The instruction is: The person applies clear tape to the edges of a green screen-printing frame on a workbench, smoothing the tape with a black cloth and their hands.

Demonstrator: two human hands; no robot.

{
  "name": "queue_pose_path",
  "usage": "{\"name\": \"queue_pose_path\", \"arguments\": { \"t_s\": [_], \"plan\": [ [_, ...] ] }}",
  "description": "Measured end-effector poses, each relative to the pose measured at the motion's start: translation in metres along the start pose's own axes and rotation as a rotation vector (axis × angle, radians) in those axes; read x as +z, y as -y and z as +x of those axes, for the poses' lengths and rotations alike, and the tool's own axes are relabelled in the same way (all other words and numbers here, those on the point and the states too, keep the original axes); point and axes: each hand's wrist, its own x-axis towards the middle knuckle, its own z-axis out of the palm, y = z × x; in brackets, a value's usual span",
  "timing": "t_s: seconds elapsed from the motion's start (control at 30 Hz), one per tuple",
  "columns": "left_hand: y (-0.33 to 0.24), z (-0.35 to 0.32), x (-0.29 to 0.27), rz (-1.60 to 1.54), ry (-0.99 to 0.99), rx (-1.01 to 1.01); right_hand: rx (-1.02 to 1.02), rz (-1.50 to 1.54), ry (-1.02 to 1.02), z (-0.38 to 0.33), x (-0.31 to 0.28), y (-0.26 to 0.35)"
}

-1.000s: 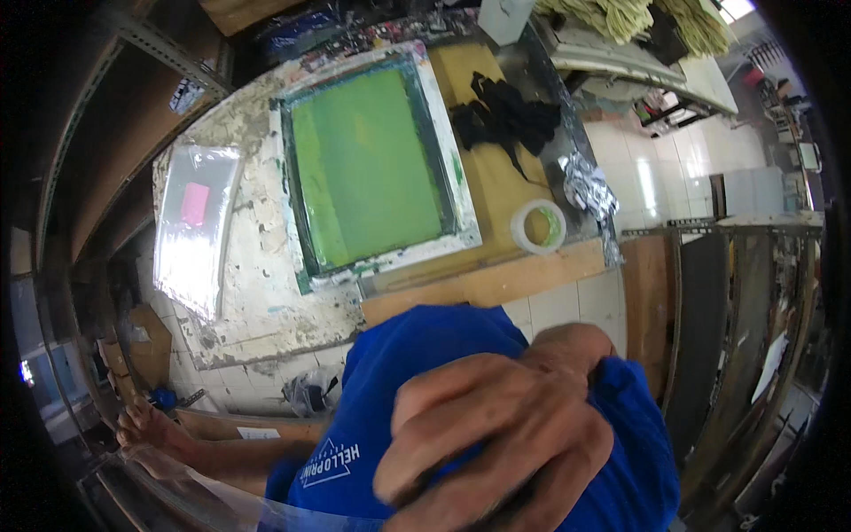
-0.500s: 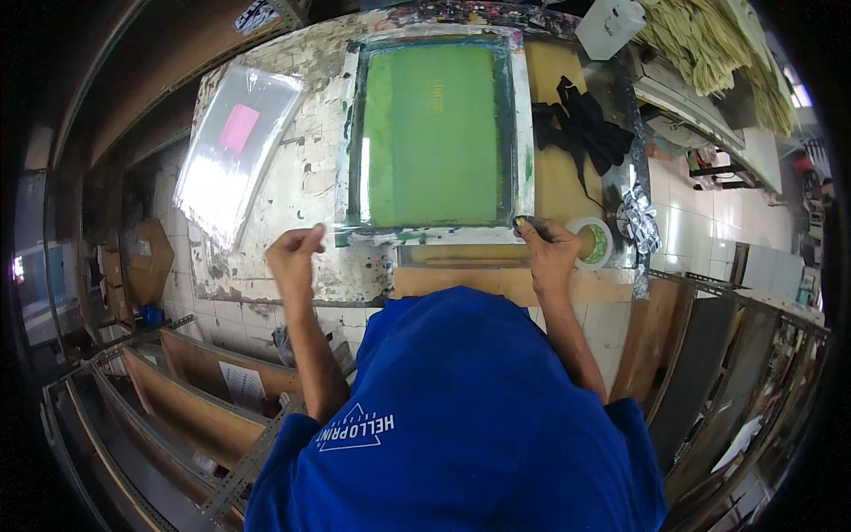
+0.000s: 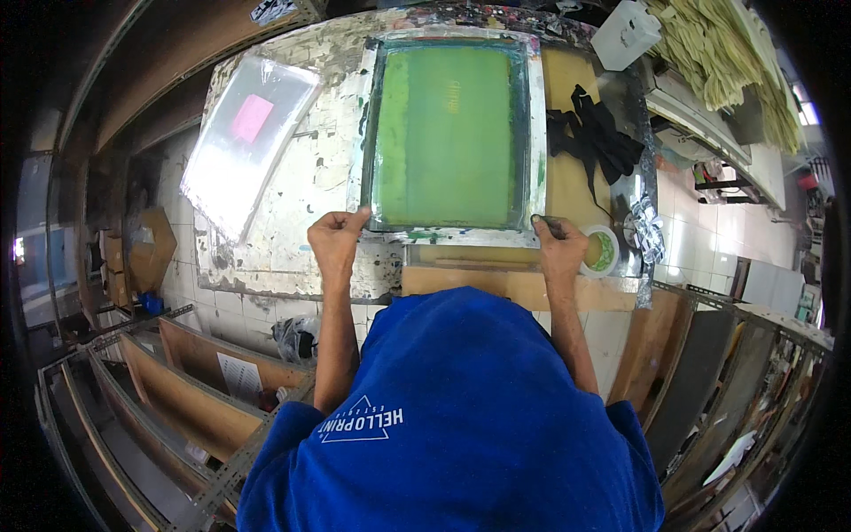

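A screen printing frame (image 3: 425, 238) with a pale, paint-stained rim and green mesh (image 3: 443, 151) lies flat on the worktable before me. My left hand (image 3: 337, 239) is closed in a pinch, its fingertips over the frame's near left corner. At the near right corner, my right hand (image 3: 558, 244) pinches too, thumb and forefinger against the rim. Whether the fingers grip the rim itself or some thin clear strip along it cannot be made out. Just beyond my right hand lies a roll of tape (image 3: 589, 262) with a pale ring and green inside.
Left of the frame, a clear plastic packet (image 3: 217, 182) with a pink label lies on the stained table (image 3: 292, 195). Black cloth (image 3: 603, 142), crumpled foil (image 3: 644, 229) and a white container (image 3: 625, 35) are to the right. Wooden-shelved racks (image 3: 177, 390) stand on both sides of me.
My left hand has moved right and slightly up, from beside the frame onto its near left corner. My right hand stays at the near right corner. The whole view has shifted slightly.
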Motion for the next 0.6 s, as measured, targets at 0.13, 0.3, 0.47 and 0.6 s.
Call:
{"name": "queue_pose_path", "arguments": {
  "t_s": [0.13, 0.3, 0.47, 0.6],
  "plan": [
    [-0.001, 0.000, 0.008, 0.504, -0.103, 0.080, -0.055, -0.128, 0.034, 0.001, 0.001, 0.021],
    [0.003, 0.001, 0.022, 0.762, -0.177, 0.143, -0.225, -0.327, 0.078, 0.006, 0.018, 0.018],
    [0.010, 0.008, 0.025, 0.744, -0.129, 0.064, -0.248, -0.490, 0.135, 0.017, 0.025, 0.011],
    [0.013, 0.015, 0.024, 0.735, -0.101, 0.053, -0.264, -0.591, 0.148, 0.020, 0.029, 0.006]
  ]
}}
